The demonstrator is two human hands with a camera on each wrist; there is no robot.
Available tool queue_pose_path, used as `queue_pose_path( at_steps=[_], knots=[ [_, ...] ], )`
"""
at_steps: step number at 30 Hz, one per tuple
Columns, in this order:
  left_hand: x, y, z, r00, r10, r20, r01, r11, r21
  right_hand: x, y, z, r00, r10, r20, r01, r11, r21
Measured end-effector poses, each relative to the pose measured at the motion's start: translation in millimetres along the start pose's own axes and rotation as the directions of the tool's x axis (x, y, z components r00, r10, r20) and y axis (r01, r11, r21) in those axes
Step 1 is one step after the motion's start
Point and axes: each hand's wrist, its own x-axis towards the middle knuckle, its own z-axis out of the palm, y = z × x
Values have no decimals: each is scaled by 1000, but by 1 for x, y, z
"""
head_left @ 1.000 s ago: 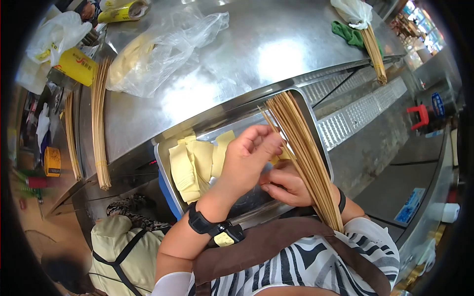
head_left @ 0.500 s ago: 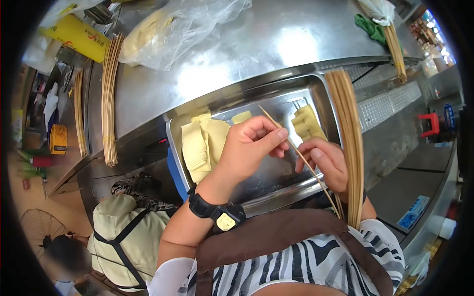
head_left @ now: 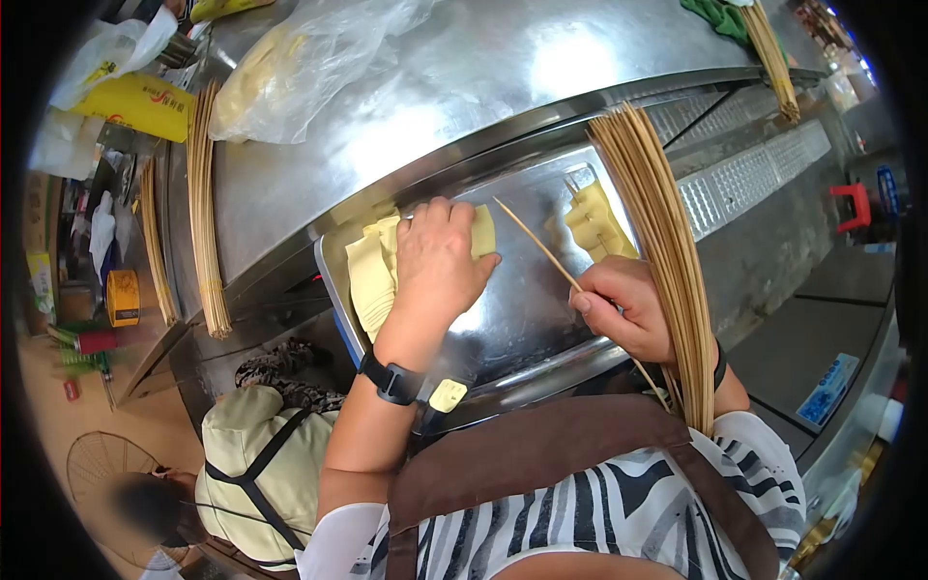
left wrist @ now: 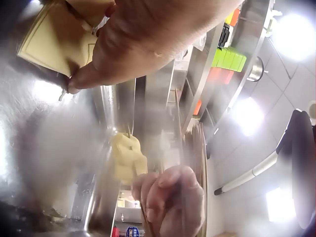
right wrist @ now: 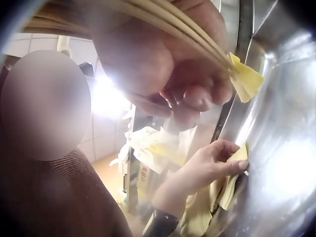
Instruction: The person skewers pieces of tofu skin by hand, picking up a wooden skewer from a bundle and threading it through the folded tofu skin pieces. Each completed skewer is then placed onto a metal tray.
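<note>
My left hand [head_left: 443,261] is over the folded yellow sheets [head_left: 368,275] at the tray's left end; in the right wrist view its thumb and fingers pinch a sheet [right wrist: 240,154]. My right hand [head_left: 626,307] grips one thin skewer [head_left: 538,244], whose pointed end slants up and left over the tray. A thick bundle of skewers [head_left: 657,193] lies across the right wrist. Beyond that hand, a yellow folded piece [head_left: 592,222] with skewers through it rests at the tray's right side. Part of the sheets is hidden beneath the left hand.
The metal tray [head_left: 522,382] stands against the steel table [head_left: 464,106]. On the table are a clear plastic bag [head_left: 290,82], another skewer bundle [head_left: 203,213] at left and one [head_left: 770,63] at far right. Another person [head_left: 256,474] is at lower left.
My left hand has let go of the skewer and moved left onto the sheets. The skewer is now in the right hand's grip, its point still over the tray.
</note>
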Motion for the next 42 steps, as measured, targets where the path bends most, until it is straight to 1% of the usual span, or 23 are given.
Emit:
queue_pose_path(
  at_steps=[3,6,7,8,9,11,12,13,15,16,18,19,21,22,24,31,34,36,37,38,39,40,42],
  knots=[
    [-3,-8,0,998,53,-27,-53,999,-2,-1,1,-2,1000,12,-4,-12,1000,13],
    [-3,-23,-3,998,-6,62,13,994,-105,-1,3,-1,999,36,-24,-35,999,37],
    [1,-23,-12,947,-238,214,303,882,-360,-1,4,-1,999,34,-21,-33,999,41],
    [3,-23,-19,821,-394,413,568,630,-529,-1,5,0,999,30,-14,-30,999,19],
    [3,-23,-21,818,-398,415,573,629,-525,-1,6,1,1000,28,-6,-28,1000,-2],
    [2,-21,-24,946,-235,224,302,388,-871,0,5,4,999,33,-3,-33,999,31],
    [1,-23,-28,941,-254,224,331,554,-764,1,4,5,999,36,-6,-36,998,58],
    [0,-23,-35,940,-261,219,332,554,-763,1,4,6,1000,30,0,-30,998,58],
    [-5,-20,-50,992,-121,44,128,907,-402,0,5,5,1000,10,-14,-9,1000,15],
    [-11,-19,-49,992,-121,45,129,908,-399,0,5,5,1000,9,-15,-9,1000,18],
    [-26,-16,-41,964,-10,264,85,958,-274,-1,7,6,998,69,-13,-69,996,56],
    [-32,-8,-36,964,-16,264,90,958,-274,-1,6,7,998,68,-7,-68,996,56],
    [-38,9,-25,959,19,281,0,998,-66,1,4,8,995,101,9,-102,993,58],
    [-40,11,-19,961,11,277,7,998,-62,1,3,8,996,93,15,-94,994,57],
    [-44,11,-7,994,-85,67,89,995,-52,0,3,8,998,69,14,-70,996,56],
    [-35,10,0,983,-186,12,186,979,-79,-4,7,10,994,113,0,-113,989,92],
    [-32,11,1,972,-214,94,221,972,-80,-5,6,9,991,134,28,-137,985,101],
    [-31,13,-2,996,-83,22,86,980,-181,-5,6,9,988,152,38,-155,982,108],
    [-30,16,-7,996,-84,21,87,979,-182,-4,6,9,988,151,39,-155,982,107],
    [-28,21,-14,958,-233,167,283,861,-422,-4,6,8,988,149,36,-152,983,102],
    [-26,24,-19,881,-324,344,472,650,-596,-5,6,8,988,149,33,-152,984,97],
    [-25,22,-17,881,-321,347,472,648,-598,-5,6,8,988,154,32,-156,983,96],
    [-24,14,-8,892,-392,224,432,596,-676,-6,7,9,986,163,28,-165,983,84]
  ],
)
